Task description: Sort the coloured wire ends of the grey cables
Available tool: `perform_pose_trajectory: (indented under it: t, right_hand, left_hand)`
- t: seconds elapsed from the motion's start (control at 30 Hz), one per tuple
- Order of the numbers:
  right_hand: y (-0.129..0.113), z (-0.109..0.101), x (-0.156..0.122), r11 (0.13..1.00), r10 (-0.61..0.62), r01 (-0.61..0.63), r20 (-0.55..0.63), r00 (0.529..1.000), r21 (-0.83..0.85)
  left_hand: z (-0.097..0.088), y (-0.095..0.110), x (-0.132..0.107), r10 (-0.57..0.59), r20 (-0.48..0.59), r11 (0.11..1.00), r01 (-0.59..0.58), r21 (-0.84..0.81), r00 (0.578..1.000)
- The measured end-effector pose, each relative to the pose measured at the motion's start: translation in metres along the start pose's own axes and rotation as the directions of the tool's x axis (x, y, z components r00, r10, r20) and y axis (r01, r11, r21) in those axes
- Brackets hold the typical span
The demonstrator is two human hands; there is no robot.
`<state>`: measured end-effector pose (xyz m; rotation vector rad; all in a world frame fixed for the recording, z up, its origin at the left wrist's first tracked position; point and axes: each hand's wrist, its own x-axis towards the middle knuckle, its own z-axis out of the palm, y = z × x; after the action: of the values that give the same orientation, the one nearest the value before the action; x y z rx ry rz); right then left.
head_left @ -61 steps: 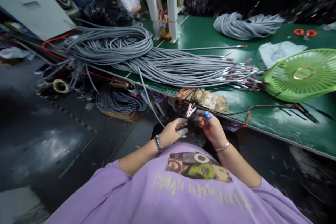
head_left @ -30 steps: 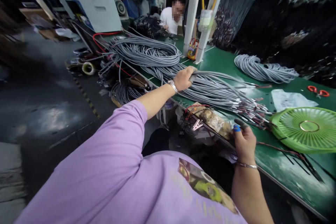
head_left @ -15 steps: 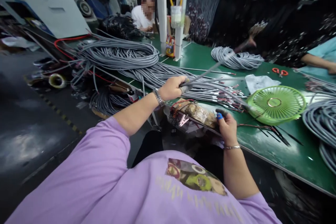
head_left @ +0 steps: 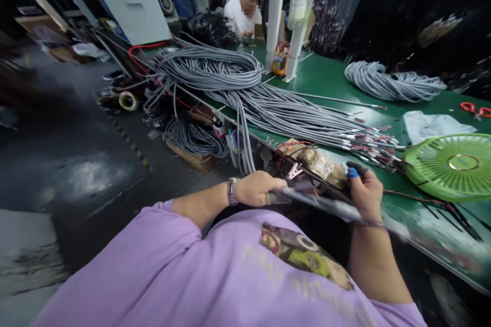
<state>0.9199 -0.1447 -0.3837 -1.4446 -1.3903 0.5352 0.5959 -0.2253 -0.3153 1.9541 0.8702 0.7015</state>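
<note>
Green tabletop here, loaded with a big heap of grey cables stretching left from the green fan, bare ends almost at its rim. A separate cable coil sits behind the fan. Front-left of it, my left hand has its fingers wrapped around a grey length (too blurry to count strands, sorry). My right hand is nearer the fan, fingers curled in; can't tell if they're pinching anything. Tiny pink clothespin well left of the fan.

Cables are grey, tabletop green, fan lime, shirt lilac, floor tape striped black-and-yellow.
</note>
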Motion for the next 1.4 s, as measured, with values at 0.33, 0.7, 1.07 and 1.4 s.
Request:
perform_pose_trajectory:
  t: [0.33,0.7,1.07,1.4]
  right_hand:
    - [-0.057,0.014,-0.074,0.981,-0.085,0.059,0.141,0.986,0.184]
    - [-0.120,0.070,-0.084,0.831,-0.139,-0.214,0.564,0.814,0.513]
    - [-0.086,0.088,-0.117,0.928,-0.351,0.190,0.586,0.730,0.320]
    - [-0.079,0.082,-0.128,0.900,-0.071,-0.210,0.603,0.795,0.383]
  left_hand:
    - [-0.001,-0.067,-0.058,-0.309,-0.048,0.842,0.249,-0.479,0.950]
    - [0.012,-0.067,-0.031,-0.183,0.161,0.974,0.202,-0.105,0.970]
    - [0.018,-0.059,-0.019,-0.073,-0.092,0.929,0.034,-0.369,0.993]
    - [0.040,-0.066,-0.027,-0.237,-0.148,0.959,0.207,-0.194,0.960]
